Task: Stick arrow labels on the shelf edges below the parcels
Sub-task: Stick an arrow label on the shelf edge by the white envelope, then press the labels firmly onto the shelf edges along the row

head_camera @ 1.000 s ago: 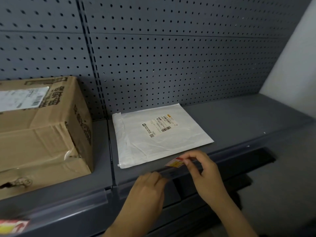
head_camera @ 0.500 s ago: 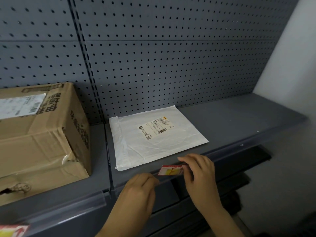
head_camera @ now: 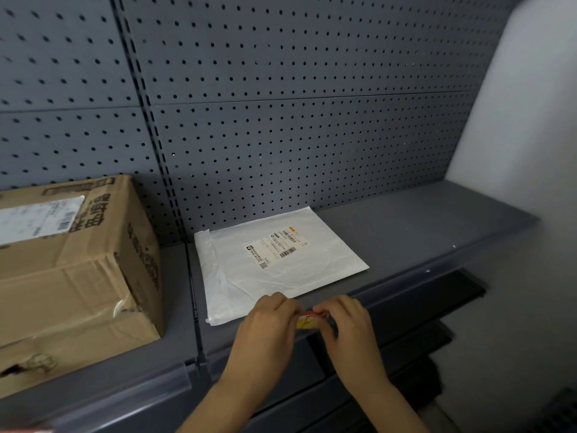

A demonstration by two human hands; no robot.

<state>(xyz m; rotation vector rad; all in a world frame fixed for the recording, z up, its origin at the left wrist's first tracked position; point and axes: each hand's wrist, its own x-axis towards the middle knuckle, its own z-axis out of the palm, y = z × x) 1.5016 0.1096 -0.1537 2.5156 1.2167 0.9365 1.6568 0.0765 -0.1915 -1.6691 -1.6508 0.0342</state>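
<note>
A flat white mailer parcel (head_camera: pixel 278 264) with a printed shipping slip lies on the grey shelf (head_camera: pixel 421 232). Just below its front edge, a small red and yellow arrow label (head_camera: pixel 309 320) sits against the shelf edge strip (head_camera: pixel 406 285). My left hand (head_camera: pixel 265 332) pinches the label's left end. My right hand (head_camera: pixel 346 323) pinches its right end. Fingers hide both ends of the label. A large brown cardboard box (head_camera: pixel 71 270) stands on the neighbouring shelf section to the left.
A grey pegboard back panel (head_camera: pixel 296 120) rises behind the shelf. A white wall (head_camera: pixel 524 104) closes the right side. Lower dark shelves (head_camera: pixel 437 323) show beneath the hands. A clear price strip (head_camera: pixel 125 392) runs under the cardboard box.
My left hand rose from below the shelf edge and took hold of the label's left end. The label now sits between both hands at the edge.
</note>
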